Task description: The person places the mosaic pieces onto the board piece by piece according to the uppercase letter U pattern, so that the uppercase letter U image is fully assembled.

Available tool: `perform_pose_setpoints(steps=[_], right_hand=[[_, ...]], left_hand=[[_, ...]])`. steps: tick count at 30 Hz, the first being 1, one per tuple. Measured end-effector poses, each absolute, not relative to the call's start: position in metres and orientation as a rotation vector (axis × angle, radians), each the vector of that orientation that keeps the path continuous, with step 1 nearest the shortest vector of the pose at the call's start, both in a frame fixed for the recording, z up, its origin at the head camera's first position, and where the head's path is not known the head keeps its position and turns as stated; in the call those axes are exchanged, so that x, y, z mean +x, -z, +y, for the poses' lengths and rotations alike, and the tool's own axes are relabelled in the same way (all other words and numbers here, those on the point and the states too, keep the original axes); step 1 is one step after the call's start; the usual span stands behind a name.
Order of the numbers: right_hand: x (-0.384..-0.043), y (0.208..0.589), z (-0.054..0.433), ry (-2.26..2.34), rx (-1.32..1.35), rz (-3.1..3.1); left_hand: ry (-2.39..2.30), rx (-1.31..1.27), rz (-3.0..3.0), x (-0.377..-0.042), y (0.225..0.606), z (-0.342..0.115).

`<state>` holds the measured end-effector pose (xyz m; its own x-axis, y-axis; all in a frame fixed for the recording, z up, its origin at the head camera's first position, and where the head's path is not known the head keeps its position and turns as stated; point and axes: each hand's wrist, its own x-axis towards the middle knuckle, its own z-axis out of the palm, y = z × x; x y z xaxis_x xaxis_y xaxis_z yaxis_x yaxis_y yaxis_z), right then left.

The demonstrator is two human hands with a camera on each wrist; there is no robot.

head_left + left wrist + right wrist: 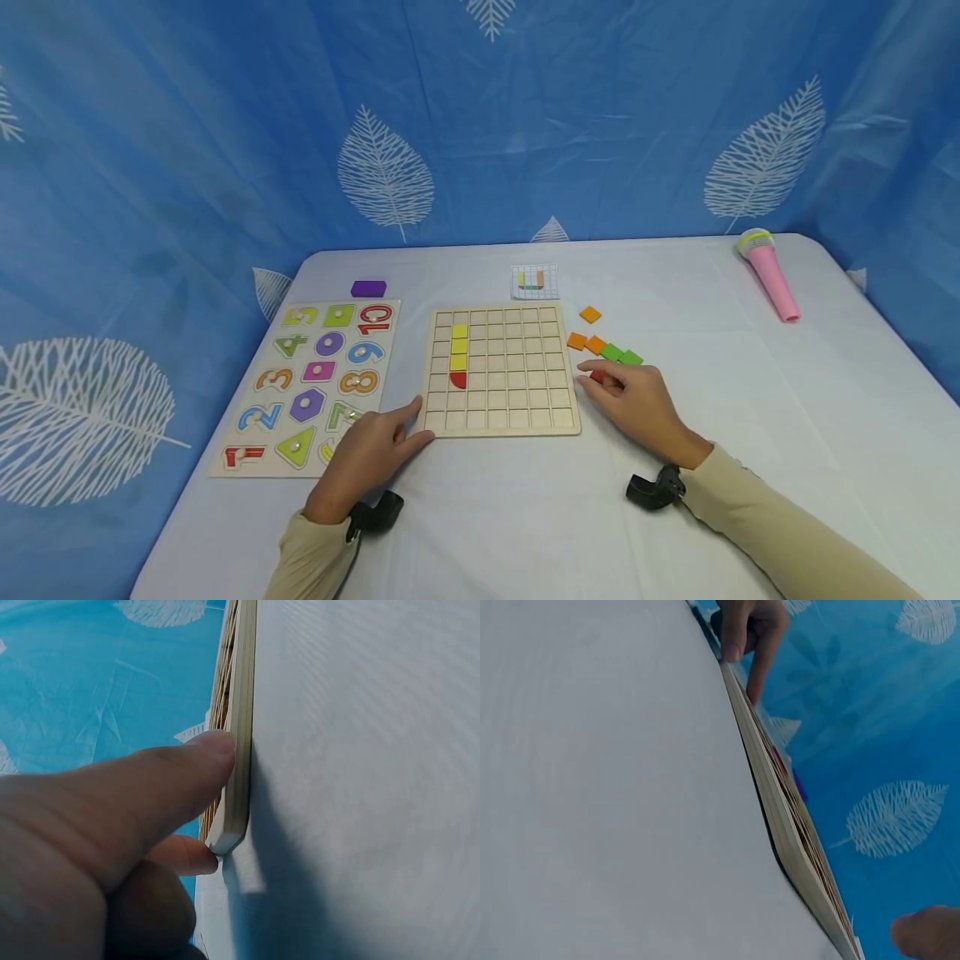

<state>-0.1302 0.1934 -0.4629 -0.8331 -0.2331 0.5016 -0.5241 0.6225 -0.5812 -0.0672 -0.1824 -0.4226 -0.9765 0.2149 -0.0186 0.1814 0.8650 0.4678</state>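
Note:
A wooden grid board lies on the white table. Three yellow squares stand in one column of its left part, with a red quarter-circle piece just below them. My left hand grips the board's near left corner, thumb on the front edge and index finger at the left side; the left wrist view shows its other fingers curled. Right of the board, my right hand holds a red piece between thumb and fingers, its shape partly hidden. Only a fingertip of that hand appears in the right wrist view.
Orange squares and green squares lie right of the board. Behind it is a small pattern card. A number puzzle board and purple block are at left, a pink toy microphone at far right.

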Motion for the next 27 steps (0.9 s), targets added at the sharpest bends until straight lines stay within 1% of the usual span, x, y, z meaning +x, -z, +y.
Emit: perform_pose_setpoints(steps=[14, 27], right_hand=[[-0.133, 0.464, 0.237, -0.92, 0.428, -2.496], [-0.132, 0.46, 0.242, -0.826, 0.305, -2.572]], left_hand=[[-0.723, 0.315, 2.965, -0.069, 0.423, -0.182], [-0.725, 0.315, 2.962, -0.068, 0.423, -0.183]])
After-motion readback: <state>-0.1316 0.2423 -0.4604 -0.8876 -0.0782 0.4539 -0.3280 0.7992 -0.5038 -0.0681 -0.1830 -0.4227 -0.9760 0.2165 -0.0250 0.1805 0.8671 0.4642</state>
